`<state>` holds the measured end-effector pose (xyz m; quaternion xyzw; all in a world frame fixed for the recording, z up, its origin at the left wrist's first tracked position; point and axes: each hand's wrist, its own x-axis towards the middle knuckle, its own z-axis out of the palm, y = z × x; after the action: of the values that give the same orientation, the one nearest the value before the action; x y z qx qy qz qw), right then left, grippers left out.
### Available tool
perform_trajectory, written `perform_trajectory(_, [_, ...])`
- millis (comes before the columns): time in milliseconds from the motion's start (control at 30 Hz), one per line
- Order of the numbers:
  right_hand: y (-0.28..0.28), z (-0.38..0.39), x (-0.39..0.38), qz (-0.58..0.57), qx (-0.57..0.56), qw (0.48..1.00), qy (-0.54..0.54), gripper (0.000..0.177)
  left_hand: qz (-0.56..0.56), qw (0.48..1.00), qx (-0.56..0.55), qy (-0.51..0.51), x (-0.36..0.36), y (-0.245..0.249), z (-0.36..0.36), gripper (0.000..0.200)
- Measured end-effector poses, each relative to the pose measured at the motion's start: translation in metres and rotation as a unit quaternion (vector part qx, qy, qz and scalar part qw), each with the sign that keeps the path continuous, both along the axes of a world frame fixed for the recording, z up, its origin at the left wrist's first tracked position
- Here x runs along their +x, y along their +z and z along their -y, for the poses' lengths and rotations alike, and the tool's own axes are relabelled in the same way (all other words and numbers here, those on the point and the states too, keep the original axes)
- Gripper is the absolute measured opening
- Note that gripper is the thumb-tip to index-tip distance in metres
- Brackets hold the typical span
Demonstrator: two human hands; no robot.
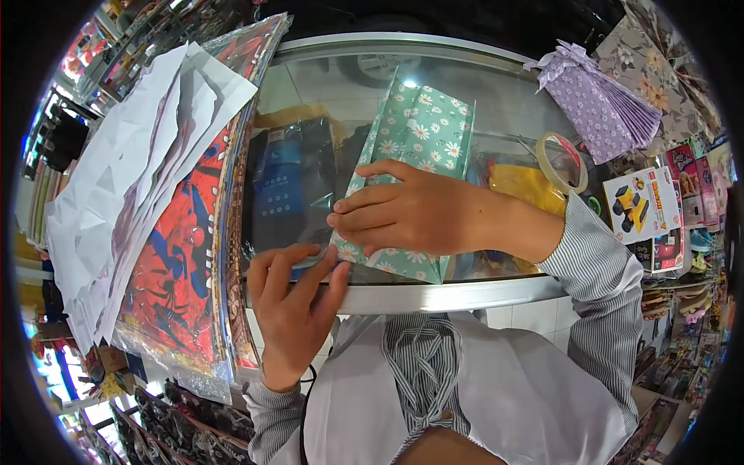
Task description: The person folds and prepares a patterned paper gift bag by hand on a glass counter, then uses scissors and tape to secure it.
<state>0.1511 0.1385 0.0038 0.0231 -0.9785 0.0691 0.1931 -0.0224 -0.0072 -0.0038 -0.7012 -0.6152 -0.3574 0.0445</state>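
Observation:
A folded piece of green floral wrapping paper (422, 128) with white daisies lies on the glass counter in front of me, shaped like a flat, narrow bag. Across its lower half rests my right hand (407, 208), palm down, with the fingers stretched out to the left edge. My left hand (298, 306) is at the paper's lower left corner, over the counter's metal edge. Its fingers are apart, and the fingertips come right up to the corner. The right hand hides the middle of the paper's left side.
Crumpled white paper sheets (132, 186) lie over plastic-wrapped Spider-Man sheets (174, 271) on the left. A clear tape roll (561, 163) and scissors stand near the right. Beyond are a purple floral paper bag (593, 105) and a boxed toy (639, 205). The counter's metal edge (434, 297) runs before me.

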Motion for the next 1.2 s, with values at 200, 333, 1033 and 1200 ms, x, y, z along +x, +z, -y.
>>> perform_trajectory(200, [0.001, 0.0, 0.0, -0.001, -0.022, 1.0, -0.005, 0.033, -0.046, 0.998, -0.035, 0.039, -0.004, 0.004, 0.005, 0.023])
perform_trajectory(333, [0.003, 0.0, -0.001, -0.017, -0.052, 0.998, -0.006, 0.026, -0.054, 0.996, -0.058, 0.03, -0.001, 0.007, 0.008, 0.046])
perform_trajectory(1033, [0.01, -0.003, 0.015, 0.122, 0.016, 0.982, -0.142, 0.063, -0.167, 0.977, -0.123, -0.051, 0.011, 0.001, 0.007, 0.08])
perform_trajectory(1200, [0.022, -0.034, 0.021, 0.22, 0.054, 0.951, -0.21, 0.059, -0.155, 0.978, -0.127, -0.055, 0.011, 0.0, 0.007, 0.078])
